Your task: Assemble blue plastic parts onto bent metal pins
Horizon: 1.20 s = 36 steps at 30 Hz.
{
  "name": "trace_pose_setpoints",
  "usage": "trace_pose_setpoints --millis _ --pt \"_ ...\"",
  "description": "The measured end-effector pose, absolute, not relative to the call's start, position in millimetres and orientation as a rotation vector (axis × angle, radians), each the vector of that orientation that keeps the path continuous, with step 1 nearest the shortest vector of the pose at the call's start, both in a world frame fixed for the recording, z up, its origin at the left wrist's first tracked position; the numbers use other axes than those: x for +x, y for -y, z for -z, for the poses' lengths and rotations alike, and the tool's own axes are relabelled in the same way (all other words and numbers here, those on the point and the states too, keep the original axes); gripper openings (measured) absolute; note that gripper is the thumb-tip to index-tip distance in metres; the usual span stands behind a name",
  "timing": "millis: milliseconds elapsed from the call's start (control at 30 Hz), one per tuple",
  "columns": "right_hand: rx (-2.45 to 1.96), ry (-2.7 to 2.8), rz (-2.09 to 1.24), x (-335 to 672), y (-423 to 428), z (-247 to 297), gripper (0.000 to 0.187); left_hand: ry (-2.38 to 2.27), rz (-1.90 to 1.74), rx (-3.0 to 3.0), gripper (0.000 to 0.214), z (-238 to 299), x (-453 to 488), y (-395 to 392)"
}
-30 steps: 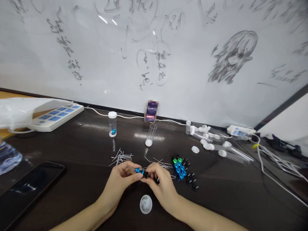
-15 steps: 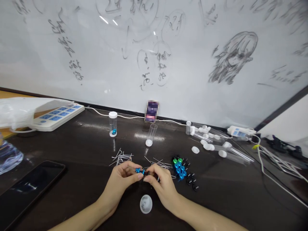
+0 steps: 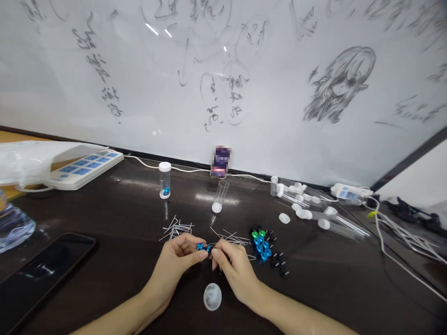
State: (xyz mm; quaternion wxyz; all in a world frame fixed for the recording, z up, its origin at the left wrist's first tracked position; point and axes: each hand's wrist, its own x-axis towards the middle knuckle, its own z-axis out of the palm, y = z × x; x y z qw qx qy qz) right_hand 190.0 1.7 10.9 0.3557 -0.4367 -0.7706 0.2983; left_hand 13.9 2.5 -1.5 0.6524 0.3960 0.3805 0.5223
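My left hand (image 3: 176, 258) is closed, thumb and fingers pinching a small shiny blue metal part (image 3: 200, 246) above the dark table. My right hand (image 3: 237, 265) meets it from the right, its thumb and index finger pressed together at the blue part's dark end. What lies between those right fingertips is too small to make out. Below the hands stands a small white round cup (image 3: 213, 297) with tiny pieces inside. Thin bent metal rods lie in a left pile (image 3: 177, 228) and a right pile (image 3: 228, 236) just behind the hands.
Blue and green metal parts (image 3: 261, 245) and black thumbscrew-like pieces (image 3: 280, 264) lie to the right. A capped clear tube (image 3: 165, 180) and an uncapped one (image 3: 220, 195) stand behind. More tubes and caps (image 3: 303, 213) spread right. A phone (image 3: 45, 274) and power strip (image 3: 87, 170) are left.
The right thumb and fingers have shifted slightly at the dark end of the blue part. My left hand keeps its hold almost unmoved.
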Motion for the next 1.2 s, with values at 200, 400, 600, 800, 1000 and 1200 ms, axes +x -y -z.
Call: trace_pose_setpoints --millis 200,400,600,800,1000,1200 --pt "-1.079 2.019 -0.779 190.0 -3.2 -8.0 0.039 -0.850 -1.180 0.920 0.018 2.3 13.8 -4.4" --pt "-1.073 1.919 -0.703 188.3 -0.7 -5.9 0.011 -0.843 -1.188 0.894 0.018 3.5 14.2 -5.7" --pt "-1.089 1.985 -0.781 190.4 -0.8 -9.7 0.028 -0.839 -1.177 0.923 0.017 2.9 13.6 -3.7" --pt "-1.095 1.915 -0.699 187.9 -0.4 -6.9 0.011 -0.839 -1.187 0.904 0.017 3.5 13.6 -4.9" --pt "-1.116 1.919 -0.732 188.8 -0.2 -7.8 0.008 -0.840 -1.190 0.909 0.017 4.3 13.2 -4.0" --pt "-1.120 1.923 -0.713 188.4 1.2 -8.6 0.007 -0.844 -1.193 0.911 0.017 4.4 13.3 -3.9"
